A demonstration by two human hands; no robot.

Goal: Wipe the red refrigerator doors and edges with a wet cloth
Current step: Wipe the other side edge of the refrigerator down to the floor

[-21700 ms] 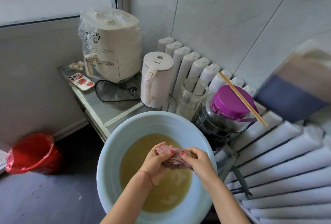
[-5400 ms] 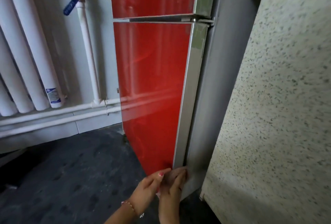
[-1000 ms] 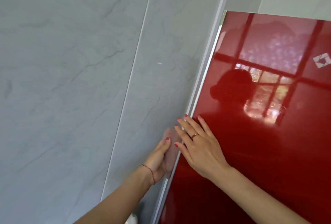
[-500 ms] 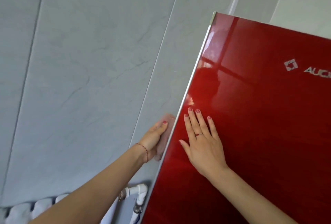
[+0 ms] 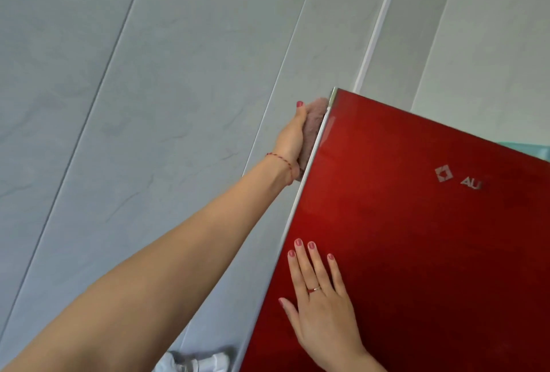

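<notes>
Pink and soft, the wet cloth (image 5: 313, 124) lies pressed against the left side edge of the red refrigerator door (image 5: 416, 237), just below the door's top-left corner. The left hand (image 5: 293, 139) backs it flat against that edge; its grip looks more like a press than a pinch, though most of its fingers are hidden behind the cloth, so I cannot tell how they lie. The right hand (image 5: 324, 309) rests on the door's front near the left edge, lower down, fingers spread and straight, holding nothing.

The cloth probably handles as a limp, light, soggy pad: it will fold to the narrow silver trim (image 5: 309, 163) and needs a whole palm behind it, or it may bunch or slip off the corner. The door is stiff, glossy and likely slick when damp, so the flat hand serves best as a brace against swinging. Grey wall panels (image 5: 148, 103) stand close beside the edge.
</notes>
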